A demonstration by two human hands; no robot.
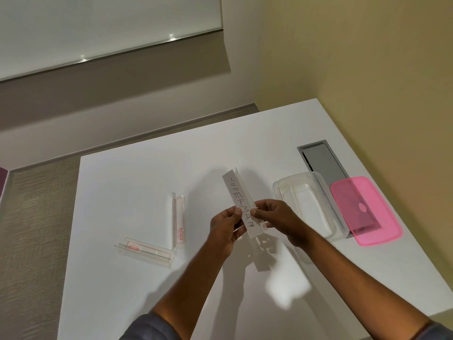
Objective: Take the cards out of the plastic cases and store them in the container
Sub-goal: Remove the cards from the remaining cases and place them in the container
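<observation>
Above the white table (137, 182), both my hands hold a clear plastic case with a white card (239, 195) in it, handwritten "SUPERMAN". My left hand (226, 229) pinches the card's left edge. My right hand (277, 217) grips the case's right edge (262, 223). A clear, lidless plastic container (282, 192) stands just right of my hands; pale cards seem to lie inside. Two more clear cases with red print lie on the table to the left, one standing on edge (179, 220), one lying flat (144, 251).
A pink translucent lid (365, 209) rests at the right, partly over a grey metal cable hatch (321, 160) set into the table. The table's right edge runs along a yellow wall. Carpeted floor lies beyond the far and left edges.
</observation>
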